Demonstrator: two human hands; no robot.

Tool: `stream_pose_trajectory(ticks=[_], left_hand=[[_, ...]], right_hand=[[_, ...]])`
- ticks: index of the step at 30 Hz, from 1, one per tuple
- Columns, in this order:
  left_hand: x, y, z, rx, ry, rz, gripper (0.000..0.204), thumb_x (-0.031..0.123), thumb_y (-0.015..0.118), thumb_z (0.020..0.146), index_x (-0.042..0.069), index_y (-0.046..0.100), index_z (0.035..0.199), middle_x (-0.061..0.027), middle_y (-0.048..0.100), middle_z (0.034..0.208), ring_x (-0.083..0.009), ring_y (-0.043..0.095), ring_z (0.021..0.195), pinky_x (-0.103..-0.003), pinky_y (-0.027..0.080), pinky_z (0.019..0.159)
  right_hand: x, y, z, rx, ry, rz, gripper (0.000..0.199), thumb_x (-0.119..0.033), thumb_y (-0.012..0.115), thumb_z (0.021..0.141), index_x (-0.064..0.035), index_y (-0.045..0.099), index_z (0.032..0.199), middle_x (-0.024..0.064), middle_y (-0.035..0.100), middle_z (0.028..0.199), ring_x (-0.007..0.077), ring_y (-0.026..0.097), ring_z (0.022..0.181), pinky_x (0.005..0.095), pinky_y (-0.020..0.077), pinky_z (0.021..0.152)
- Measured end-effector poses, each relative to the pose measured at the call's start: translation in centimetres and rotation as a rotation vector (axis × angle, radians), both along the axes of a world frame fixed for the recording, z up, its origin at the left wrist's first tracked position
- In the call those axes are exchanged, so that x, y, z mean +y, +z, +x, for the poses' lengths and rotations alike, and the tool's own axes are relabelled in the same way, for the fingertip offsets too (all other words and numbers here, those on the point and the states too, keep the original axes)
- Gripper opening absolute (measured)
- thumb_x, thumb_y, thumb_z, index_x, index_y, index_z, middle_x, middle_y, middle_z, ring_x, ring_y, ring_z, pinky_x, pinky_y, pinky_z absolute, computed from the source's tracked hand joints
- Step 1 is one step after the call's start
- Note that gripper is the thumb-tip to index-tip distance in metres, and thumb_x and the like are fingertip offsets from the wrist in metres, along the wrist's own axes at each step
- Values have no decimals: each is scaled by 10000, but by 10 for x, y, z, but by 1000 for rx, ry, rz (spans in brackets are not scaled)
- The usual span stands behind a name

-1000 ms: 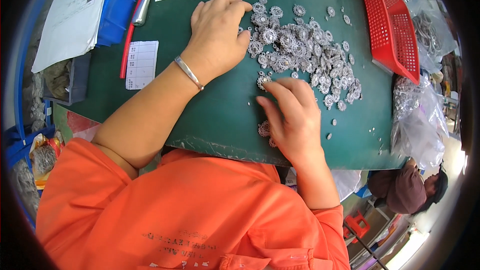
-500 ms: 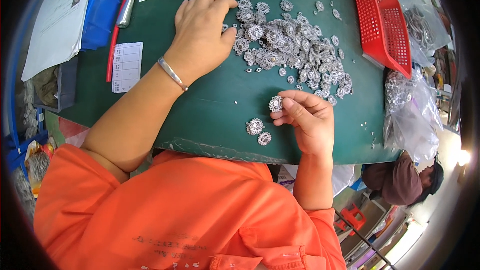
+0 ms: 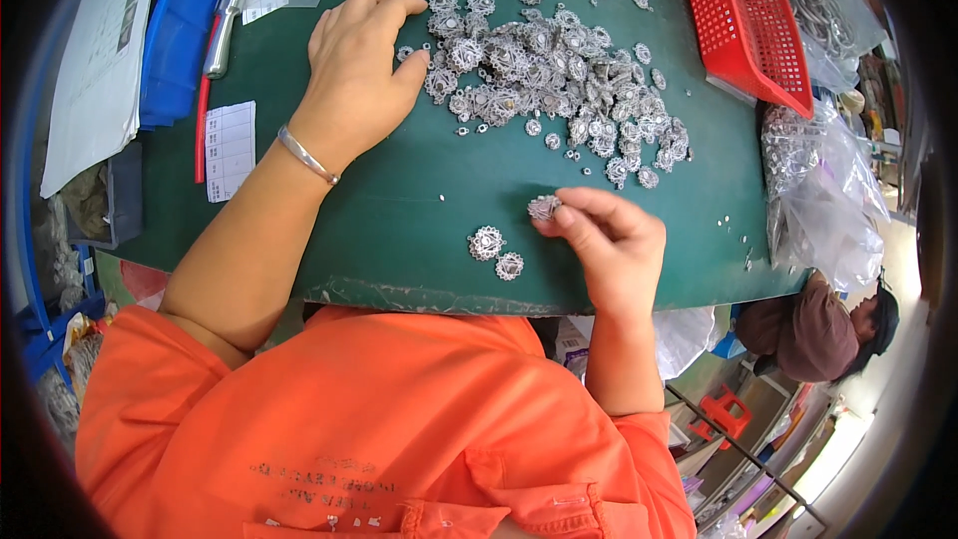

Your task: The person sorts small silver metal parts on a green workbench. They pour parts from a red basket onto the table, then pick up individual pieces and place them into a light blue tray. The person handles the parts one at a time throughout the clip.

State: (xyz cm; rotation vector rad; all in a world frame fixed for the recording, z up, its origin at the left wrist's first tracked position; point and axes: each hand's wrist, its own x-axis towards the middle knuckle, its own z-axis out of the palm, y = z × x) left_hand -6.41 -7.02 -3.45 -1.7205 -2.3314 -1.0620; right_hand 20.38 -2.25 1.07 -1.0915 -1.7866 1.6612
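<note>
Between the thumb and fingers of my right hand (image 3: 617, 245) is a silver filigree ornament (image 3: 543, 207), held a little above the table and seen tilted nearly edge-on. My left hand (image 3: 364, 65) lies at the left side of a heap of similar ornaments (image 3: 544, 70), its fingers stretched and the thumb apart. Whether its fingertips touch the outer pieces I cannot tell. Closer to me, a larger round flower-shaped ornament (image 3: 486, 243) rests beside a smaller one (image 3: 509, 266).
A red perforated basket (image 3: 743, 25) stands at the far right, with clear plastic bags (image 3: 823, 220) of metal parts beyond it. On the left lie a printed paper slip (image 3: 232, 152), a red stick (image 3: 203, 135), a metal-handled tool (image 3: 235, 10) and a blue tray (image 3: 185, 35). Another person (image 3: 818, 329) sits at right.
My right hand has turned the ornament from face-on to nearly edge-on. The whole view has shifted a little; my left hand keeps its place by the heap.
</note>
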Motion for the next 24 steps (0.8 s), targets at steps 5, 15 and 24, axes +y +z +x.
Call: stream_pose_trajectory(ticks=[5,15,24], left_hand=[[0,2,1,-7,-4,-6,397,88,664,783,73,589,1172,-126,552,1240,-329,514,1173,-412,386,1011],[0,4,1,-10,-15,-17,416,85,673,776,71,583,1181,-130,549,1244,-335,511,1170,-414,383,1012],[0,6,1,-15,-20,-17,402,83,670,777,69,588,1170,-125,554,1236,-328,511,1175,-406,383,1013]], right_hand=[[-1,5,-2,-38,311,648,136,31,717,756,-3,693,886,115,699,894,267,666,824,335,529,747],[43,-13,-24,-280,-133,1048,139,-6,691,805,0,681,944,117,645,814,239,635,680,327,511,617],[26,10,12,17,-213,-26,135,-9,640,890,47,681,1005,71,687,808,124,666,684,226,516,573]])
